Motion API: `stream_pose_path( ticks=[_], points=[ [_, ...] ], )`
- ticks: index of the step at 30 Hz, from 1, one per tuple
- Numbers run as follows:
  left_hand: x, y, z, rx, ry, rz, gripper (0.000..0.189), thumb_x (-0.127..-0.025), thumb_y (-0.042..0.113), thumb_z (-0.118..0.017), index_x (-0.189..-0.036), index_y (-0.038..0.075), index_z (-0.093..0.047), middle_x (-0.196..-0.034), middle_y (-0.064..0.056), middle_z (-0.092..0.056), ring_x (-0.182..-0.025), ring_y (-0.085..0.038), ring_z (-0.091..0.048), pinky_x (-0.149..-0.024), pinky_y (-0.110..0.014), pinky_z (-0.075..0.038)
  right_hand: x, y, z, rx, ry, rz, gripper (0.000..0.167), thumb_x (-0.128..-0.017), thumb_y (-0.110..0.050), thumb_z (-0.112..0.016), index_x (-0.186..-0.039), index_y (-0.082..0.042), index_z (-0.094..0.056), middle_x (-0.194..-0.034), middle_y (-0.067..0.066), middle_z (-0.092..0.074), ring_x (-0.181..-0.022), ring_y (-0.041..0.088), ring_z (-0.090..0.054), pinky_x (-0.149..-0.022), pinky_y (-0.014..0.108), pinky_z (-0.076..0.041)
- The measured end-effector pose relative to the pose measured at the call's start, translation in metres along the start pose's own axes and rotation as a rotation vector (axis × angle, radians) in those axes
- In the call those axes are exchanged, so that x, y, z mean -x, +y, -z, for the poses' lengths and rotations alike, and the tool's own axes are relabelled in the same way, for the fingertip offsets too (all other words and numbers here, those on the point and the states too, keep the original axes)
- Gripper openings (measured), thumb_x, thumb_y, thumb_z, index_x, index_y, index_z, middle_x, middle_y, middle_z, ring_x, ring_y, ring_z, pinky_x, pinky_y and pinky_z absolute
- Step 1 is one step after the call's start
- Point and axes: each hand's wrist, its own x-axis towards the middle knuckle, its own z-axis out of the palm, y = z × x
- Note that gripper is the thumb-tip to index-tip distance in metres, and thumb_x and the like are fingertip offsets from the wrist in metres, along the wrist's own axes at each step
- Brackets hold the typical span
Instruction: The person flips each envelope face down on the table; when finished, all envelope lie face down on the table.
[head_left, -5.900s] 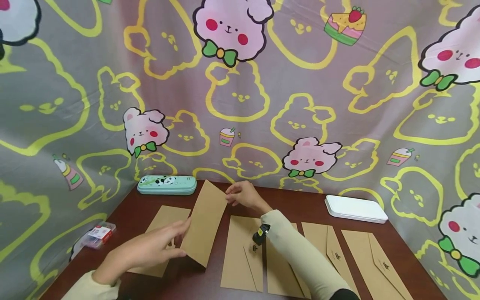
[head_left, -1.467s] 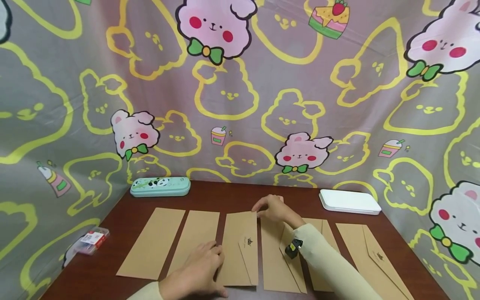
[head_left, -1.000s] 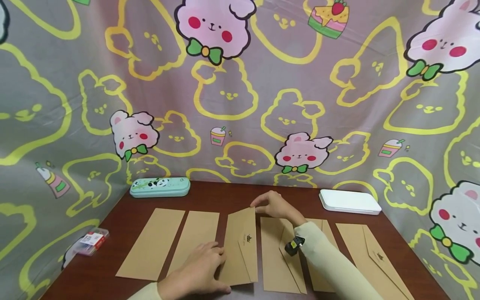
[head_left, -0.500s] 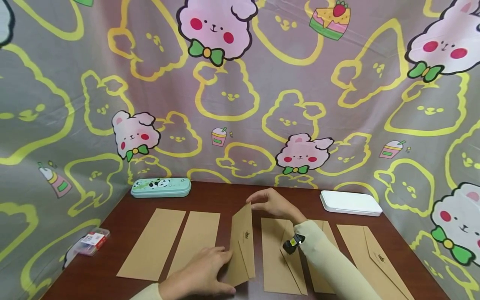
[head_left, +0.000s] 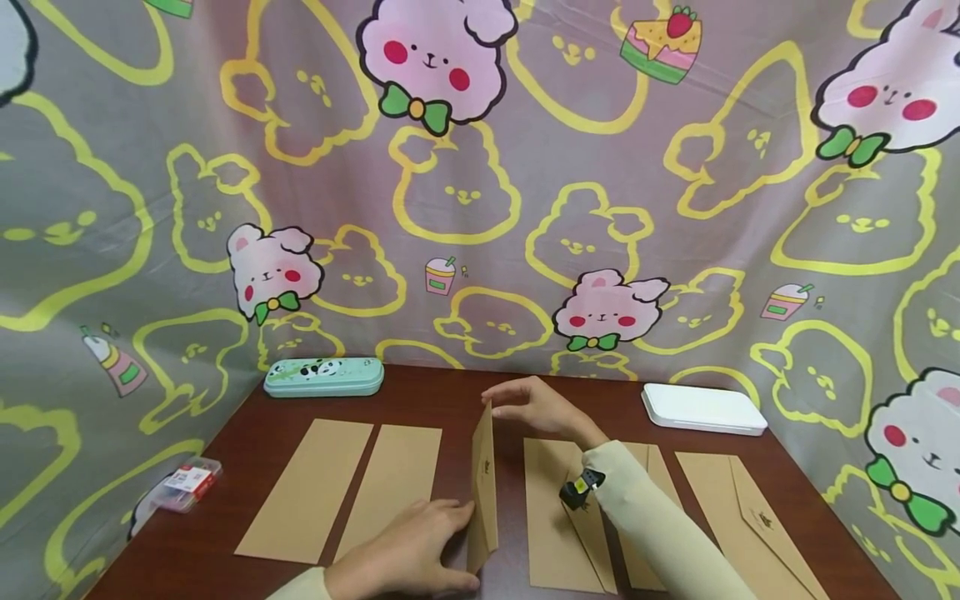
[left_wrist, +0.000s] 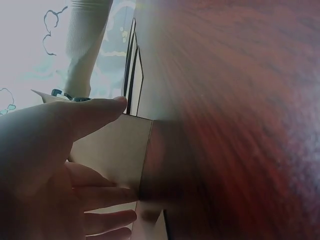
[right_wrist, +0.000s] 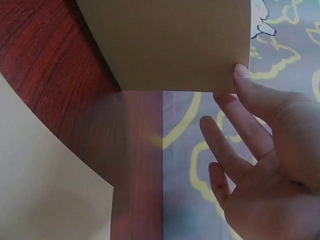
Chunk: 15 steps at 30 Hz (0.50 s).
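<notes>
A brown paper envelope (head_left: 484, 487) stands nearly upright on its long edge in the middle of the table, its printed face to the right and seen almost edge-on. My right hand (head_left: 542, 408) pinches its far top corner between thumb and index finger; in the right wrist view the thumb (right_wrist: 245, 80) lies on the face and the other fingers spread loosely. Low on the left side, my left hand (head_left: 408, 546) has its fingers extended against the envelope. In the left wrist view the left thumb (left_wrist: 100, 112) reaches across its near end.
Two plain-side envelopes, the outer one (head_left: 303, 492) and its neighbour (head_left: 397, 475), lie left. To the right lie three flap-side envelopes, including the outermost (head_left: 720, 492). A panda pencil case (head_left: 324, 379), a white case (head_left: 703, 410) and a small plastic box (head_left: 187, 483) sit near the table's edges.
Two envelopes on the left now lie plain side up. The middle envelope, flat 1.5 s ago, has been tipped up from its right edge to nearly upright as my right hand moved up and left.
</notes>
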Motion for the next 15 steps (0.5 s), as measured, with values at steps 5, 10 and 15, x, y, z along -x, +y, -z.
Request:
stream_pose_path(
  ticks=[5,10,15],
  points=[
    [-0.0004,0.0011,-0.0012,0.011,0.000,-0.014,0.089,-0.083,0.059,-0.077,-0.147,0.001,-0.054,-0.142,-0.009,-0.064,-0.131,-0.022,-0.060,-0.104,-0.042,-0.051,0.0002,-0.0029,-0.0017,0.019,-0.009,-0.004,0.035,-0.098,-0.022,-0.070,-0.133,-0.020,-0.069,-0.137,0.005,-0.069,-0.124,0.017,-0.066,-0.101,0.033,-0.053],
    [0.0008,0.0036,-0.0028,0.031,-0.003,0.009,0.088,-0.083,0.058,-0.078,-0.146,0.001,-0.055,-0.144,-0.011,-0.063,-0.134,-0.029,-0.058,-0.105,-0.047,-0.050,-0.0014,-0.0045,-0.0040,0.057,-0.009,0.007,0.036,-0.098,-0.023,-0.070,-0.134,-0.020,-0.069,-0.134,-0.002,-0.071,-0.126,0.016,-0.064,-0.103,0.035,-0.053],
    [0.0009,0.0045,0.0023,0.048,0.009,0.014,0.089,-0.084,0.059,-0.078,-0.147,0.001,-0.054,-0.144,-0.013,-0.062,-0.136,-0.032,-0.056,-0.107,-0.050,-0.049,-0.0035,-0.0044,-0.0047,0.050,-0.001,0.007,0.033,-0.098,-0.022,-0.070,-0.131,-0.023,-0.070,-0.131,-0.002,-0.072,-0.121,0.014,-0.068,-0.102,0.036,-0.054]
  ],
)
